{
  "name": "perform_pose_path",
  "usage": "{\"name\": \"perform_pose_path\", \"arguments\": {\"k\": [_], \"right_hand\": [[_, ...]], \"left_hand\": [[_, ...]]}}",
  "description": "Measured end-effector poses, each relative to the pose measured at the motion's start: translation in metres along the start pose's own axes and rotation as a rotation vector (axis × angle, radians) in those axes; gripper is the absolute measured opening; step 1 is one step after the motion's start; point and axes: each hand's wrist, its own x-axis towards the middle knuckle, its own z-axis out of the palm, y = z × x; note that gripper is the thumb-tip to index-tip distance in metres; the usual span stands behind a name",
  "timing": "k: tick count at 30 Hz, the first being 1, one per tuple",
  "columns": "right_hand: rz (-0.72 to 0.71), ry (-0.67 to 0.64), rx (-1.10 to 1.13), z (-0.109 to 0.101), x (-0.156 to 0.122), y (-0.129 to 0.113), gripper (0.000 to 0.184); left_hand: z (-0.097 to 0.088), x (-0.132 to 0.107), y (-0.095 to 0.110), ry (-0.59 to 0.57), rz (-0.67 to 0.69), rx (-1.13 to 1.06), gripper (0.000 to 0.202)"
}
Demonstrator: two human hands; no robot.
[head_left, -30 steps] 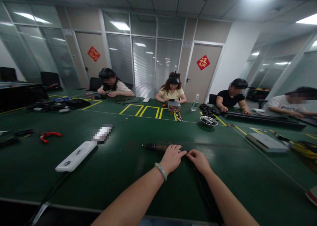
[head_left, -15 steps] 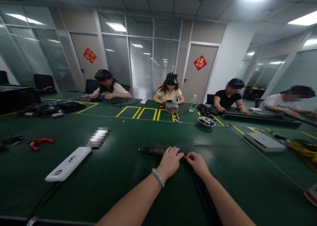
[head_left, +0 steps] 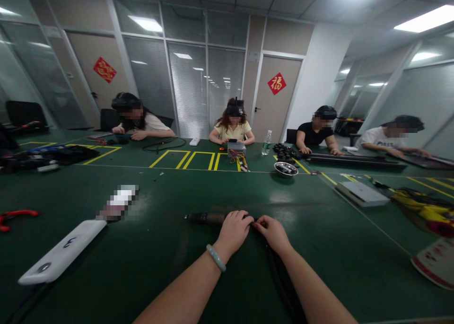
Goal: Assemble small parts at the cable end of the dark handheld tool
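Note:
On the green table lies a dark cylindrical tool (head_left: 205, 218) with a narrow metal tip pointing left and a brownish middle section. My left hand (head_left: 235, 232), a pale green bangle at its wrist, is wrapped over the tool's right part and hides it. Close beside it, my right hand (head_left: 272, 234) pinches with thumb and forefinger at the tool's right end; what lies between those fingertips is too small to make out. A thick black cable or hose (head_left: 278, 276) runs from beneath my right hand toward the near edge.
At left lie a white numbered power strip (head_left: 65, 250) and red-handled pliers (head_left: 17, 215). Farther off stand a metal bowl (head_left: 285, 169) of dark parts and a water bottle (head_left: 266, 143). A flat grey box (head_left: 362, 193) lies right. Several people sit working across the table.
My view has turned slightly right, so the surroundings appear farther left. Both hands keep their places at the tool, with little visible finger movement.

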Motion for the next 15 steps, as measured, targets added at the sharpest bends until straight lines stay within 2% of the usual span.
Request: {"name": "perform_pose_path", "arguments": {"k": [9,15], "right_hand": [[-0.033,-0.025,0.032,-0.0012,-0.0013,0.0035,0.02],[-0.06,-0.048,0.013,-0.0071,-0.0059,-0.0024,0.015]], "left_hand": [[0.001,-0.0003,-0.0073,-0.029,0.035,-0.022,0.024],[-0.0051,-0.0032,-0.0097,-0.074,0.048,-0.045,0.025]]}}
